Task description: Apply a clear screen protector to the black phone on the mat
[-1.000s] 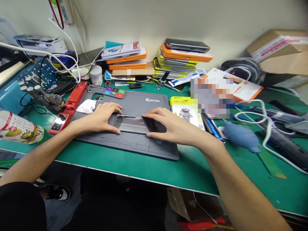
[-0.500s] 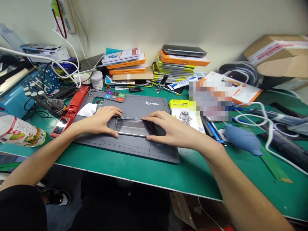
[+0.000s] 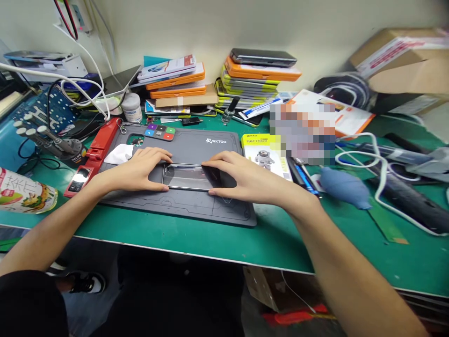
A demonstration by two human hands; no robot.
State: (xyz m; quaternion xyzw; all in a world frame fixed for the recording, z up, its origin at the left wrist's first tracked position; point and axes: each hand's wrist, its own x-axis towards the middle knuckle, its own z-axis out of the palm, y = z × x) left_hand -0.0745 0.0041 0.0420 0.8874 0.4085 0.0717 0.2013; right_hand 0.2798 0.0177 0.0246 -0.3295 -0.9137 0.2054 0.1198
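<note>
A smartphone (image 3: 189, 177) lies screen up on a dark grey work mat (image 3: 196, 206), its glossy face reflecting light. My left hand (image 3: 142, 169) grips the phone's left end between thumb and fingers. At the other end, my right hand (image 3: 242, 177) holds it the same way, thumb on the near edge and fingers on the far edge. A white cloth (image 3: 118, 154) sits on the mat just beyond my left wrist. Beside the mat's right edge is a yellow and white battery box (image 3: 265, 157).
A red clamp-like fixture (image 3: 94, 154) lines the mat's left side, near a drink bottle (image 3: 26, 192). Stacked flat boxes (image 3: 245, 84) stand against the wall. Pens, a blue air blower (image 3: 345, 187) and a white cable (image 3: 382, 182) lie to the right.
The whole scene has shifted slightly up and left as my head moved. My left hand now reaches further along the phone's left end; my right hand keeps its grip.
</note>
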